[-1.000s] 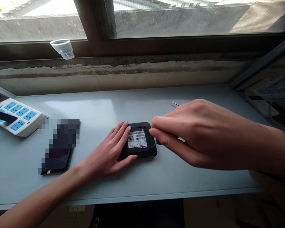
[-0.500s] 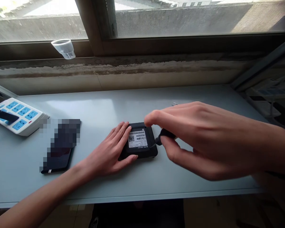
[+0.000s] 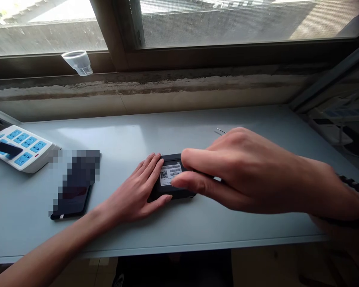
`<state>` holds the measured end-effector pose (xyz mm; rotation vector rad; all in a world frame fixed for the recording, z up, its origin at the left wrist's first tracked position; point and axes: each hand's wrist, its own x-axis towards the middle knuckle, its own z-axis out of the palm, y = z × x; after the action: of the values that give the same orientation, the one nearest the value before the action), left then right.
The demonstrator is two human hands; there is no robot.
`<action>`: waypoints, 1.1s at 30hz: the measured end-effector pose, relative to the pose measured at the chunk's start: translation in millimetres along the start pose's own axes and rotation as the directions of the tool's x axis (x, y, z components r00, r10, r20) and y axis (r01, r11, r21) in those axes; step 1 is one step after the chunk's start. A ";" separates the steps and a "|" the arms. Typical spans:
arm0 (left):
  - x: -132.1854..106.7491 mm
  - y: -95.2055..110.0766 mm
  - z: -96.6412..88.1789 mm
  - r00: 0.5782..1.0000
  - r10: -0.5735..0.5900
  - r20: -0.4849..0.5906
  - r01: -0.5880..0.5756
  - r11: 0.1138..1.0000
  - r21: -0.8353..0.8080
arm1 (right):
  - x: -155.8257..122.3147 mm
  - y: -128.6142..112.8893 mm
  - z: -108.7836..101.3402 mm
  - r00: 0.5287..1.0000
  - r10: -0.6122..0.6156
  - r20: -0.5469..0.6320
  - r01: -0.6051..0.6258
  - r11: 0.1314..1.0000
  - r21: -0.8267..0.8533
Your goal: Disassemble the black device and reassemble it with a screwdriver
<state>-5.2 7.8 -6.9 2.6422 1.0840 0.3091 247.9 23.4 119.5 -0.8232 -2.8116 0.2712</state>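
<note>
A black 2.5-inch drive [image 3: 170,172] with a white printed label and QR code lies in a black frame on the desk. My left hand [image 3: 146,181] grips its left end, fingers laid over the far side and thumb along the near edge. Above the drive's right side is my right hand [image 3: 227,173], closed with thumb and index finger brought together. The small black screwdriver seen in it a moment ago is almost wholly hidden behind those fingers now. The screwdriver's tip and the drive's right part are covered too.
A phone [image 3: 74,195], partly pixelated, lies left of the drive. Farther left stands a white power strip [image 3: 32,159] with blue sockets and a dark object on it. Thin metal tweezers or a similar tool [image 3: 220,131] show behind my right hand. A clear plastic cup [image 3: 79,63] hangs by the window.
My right hand has turned, its thumb swinging left across the label and hiding the screwdriver. My left hand keeps its place on the drive. The whole view has shifted slightly.
</note>
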 end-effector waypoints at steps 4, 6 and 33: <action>-3.0 -3.6 4.2 0.999 0.043 -0.014 -0.042 0.998 0.047 | -3.4 0.6 -3.0 0.999 0.012 0.034 -0.011 1.000 -0.024; -3.9 -5.0 5.1 0.998 0.052 -0.029 -0.051 0.997 0.058 | -5.2 -0.6 -4.7 0.998 0.017 0.059 -0.017 1.000 0.008; -4.9 -5.9 4.3 0.999 0.041 0.008 -0.041 0.994 0.097 | -5.6 8.3 -8.2 0.997 -0.072 0.041 0.073 0.997 -0.031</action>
<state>-11.2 7.6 -13.3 2.7516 1.0698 0.2630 258.7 28.2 124.7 -0.7283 -2.8833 0.2346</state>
